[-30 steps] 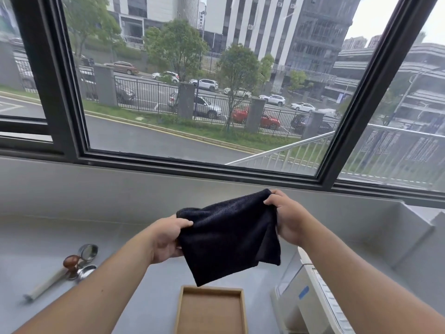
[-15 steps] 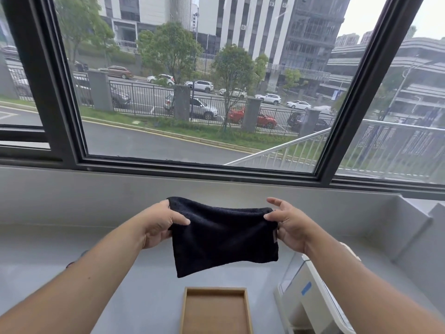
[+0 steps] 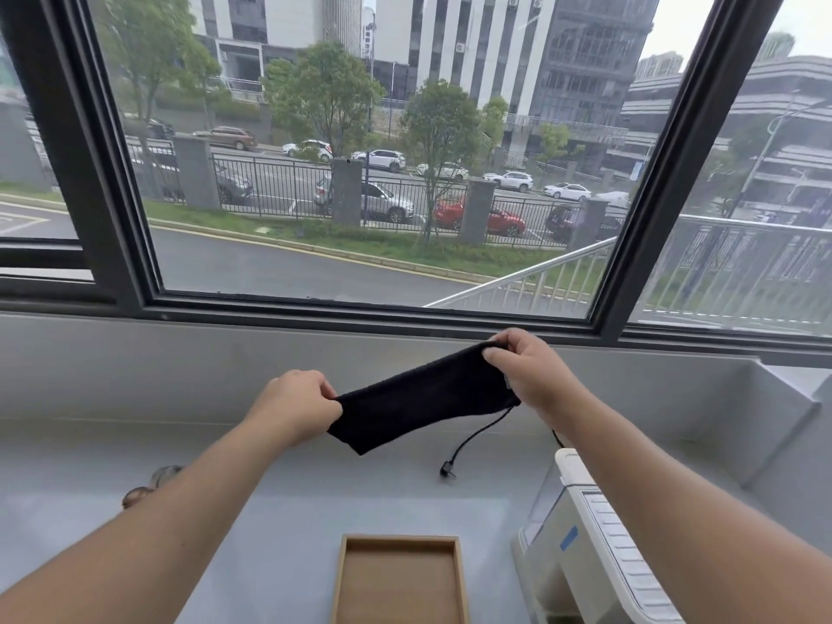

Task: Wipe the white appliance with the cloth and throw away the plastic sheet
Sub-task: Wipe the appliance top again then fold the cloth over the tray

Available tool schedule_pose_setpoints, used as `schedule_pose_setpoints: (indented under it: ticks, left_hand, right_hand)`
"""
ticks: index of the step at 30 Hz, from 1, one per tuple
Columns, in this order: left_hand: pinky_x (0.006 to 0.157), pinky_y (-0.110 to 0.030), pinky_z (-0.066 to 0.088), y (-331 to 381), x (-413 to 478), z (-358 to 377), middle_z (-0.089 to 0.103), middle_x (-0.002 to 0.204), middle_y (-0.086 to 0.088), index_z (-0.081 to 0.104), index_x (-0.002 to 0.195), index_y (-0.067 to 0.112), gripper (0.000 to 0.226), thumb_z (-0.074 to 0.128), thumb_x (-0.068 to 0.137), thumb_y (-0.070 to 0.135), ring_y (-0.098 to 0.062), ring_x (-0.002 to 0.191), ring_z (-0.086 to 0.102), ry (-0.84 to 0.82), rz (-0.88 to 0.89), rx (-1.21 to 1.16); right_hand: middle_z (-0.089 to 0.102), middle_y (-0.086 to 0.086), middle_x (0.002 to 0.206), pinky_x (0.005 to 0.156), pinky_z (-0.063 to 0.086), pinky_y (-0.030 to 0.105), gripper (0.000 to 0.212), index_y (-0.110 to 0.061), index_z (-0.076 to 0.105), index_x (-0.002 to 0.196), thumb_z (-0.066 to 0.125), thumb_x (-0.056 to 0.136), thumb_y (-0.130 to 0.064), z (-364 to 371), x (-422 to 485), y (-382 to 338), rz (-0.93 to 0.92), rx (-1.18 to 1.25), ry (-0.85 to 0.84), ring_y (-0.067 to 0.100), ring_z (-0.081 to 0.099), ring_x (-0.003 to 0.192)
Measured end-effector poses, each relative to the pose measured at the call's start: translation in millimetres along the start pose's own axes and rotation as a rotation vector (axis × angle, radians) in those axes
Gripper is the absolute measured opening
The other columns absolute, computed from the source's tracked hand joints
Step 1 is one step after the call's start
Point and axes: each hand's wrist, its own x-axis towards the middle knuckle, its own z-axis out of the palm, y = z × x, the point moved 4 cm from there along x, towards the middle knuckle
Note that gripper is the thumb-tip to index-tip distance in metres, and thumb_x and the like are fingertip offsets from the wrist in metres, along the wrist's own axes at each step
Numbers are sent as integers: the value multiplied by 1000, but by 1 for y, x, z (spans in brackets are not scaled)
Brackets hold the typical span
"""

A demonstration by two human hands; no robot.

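Note:
A black cloth [image 3: 418, 400] is stretched in the air between both hands, folded into a narrow band above the grey counter. My left hand [image 3: 299, 405] pinches its lower left end. My right hand [image 3: 524, 376] grips the higher right end. The white appliance [image 3: 585, 547] stands at the lower right, partly hidden by my right forearm, with a blue tab on its side and a clear plastic sheet [image 3: 542, 493] against its left face.
A wooden tray [image 3: 400, 540] lies at the near middle of the counter [image 3: 292, 511]. A black cable [image 3: 472, 439] with a plug trails behind the appliance. Metal spoons [image 3: 153, 481] peek out behind my left forearm. A window spans the back wall.
The cloth went from hanging as a wide sheet to a narrow folded band. My right hand rose toward the window sill and my left hand dropped lower. The cable came into sight.

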Motion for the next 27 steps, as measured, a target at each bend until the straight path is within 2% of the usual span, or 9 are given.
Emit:
schedule_pose_setpoints:
  ticks: [3,5,7,10,13,17,19,23,27]
  left_hand:
    - [71,-30,46,18,-9,18,65,115,14,61,105,35,33,67,74,46,-17,104,61,-118,18,44]
    - [84,-30,46,37,-15,29,52,129,19,50,134,39,76,77,67,59,-14,116,60,-189,91,-119]
    - [93,-30,46,61,-23,37,46,139,21,42,148,43,96,86,65,62,-11,130,53,-259,189,-305]
    - [107,-39,52,93,-28,52,69,138,9,64,135,30,55,87,85,38,-14,132,61,-389,290,-596]
    - [110,-47,51,111,-37,62,79,120,-10,76,118,13,22,73,99,25,-25,115,74,-504,273,-779]
    - [94,-45,59,124,-44,67,76,121,-20,73,121,12,35,64,92,30,-35,108,74,-613,123,-1014]
    - [89,-42,59,127,-43,68,74,116,-24,71,124,3,47,69,86,31,-37,102,72,-635,12,-1173]
    - [85,-39,58,131,-37,62,75,100,-21,77,107,0,42,69,81,32,-33,87,74,-623,-59,-1411]
    - [81,-38,64,135,-28,54,78,100,-19,80,106,-1,42,63,86,31,-33,89,77,-606,-27,-1557]
  right_hand:
    - [72,0,84,70,54,42,7,-32,69,92,66,87,-35,10,3,-29,-107,66,-132,20,67,76]
    - [73,-7,76,61,54,33,4,-33,70,93,68,95,-31,18,3,-46,-192,19,-259,14,68,68]
    - [72,-7,73,52,52,30,7,-31,70,94,68,99,-27,24,3,-58,-246,-63,-371,16,65,60]
    - [77,7,85,64,59,35,7,-30,74,97,68,99,-26,21,6,-66,-284,-149,-437,20,70,69]
    - [71,13,75,54,51,28,9,-29,76,98,68,100,-30,2,17,-54,-235,-120,-413,19,61,58]
    - [73,11,79,66,58,42,20,-20,75,97,65,102,-37,-20,35,-20,-109,-164,-222,20,62,64]
    - [71,7,83,70,57,42,28,-15,74,97,59,104,-38,-22,40,4,-17,-182,-155,20,61,70]
    - [71,7,101,76,57,38,47,-13,67,113,38,109,-49,-15,34,56,279,-50,-124,24,64,86]
    - [72,9,91,85,53,42,78,-10,71,95,30,100,-76,15,6,91,520,278,-243,29,61,86]
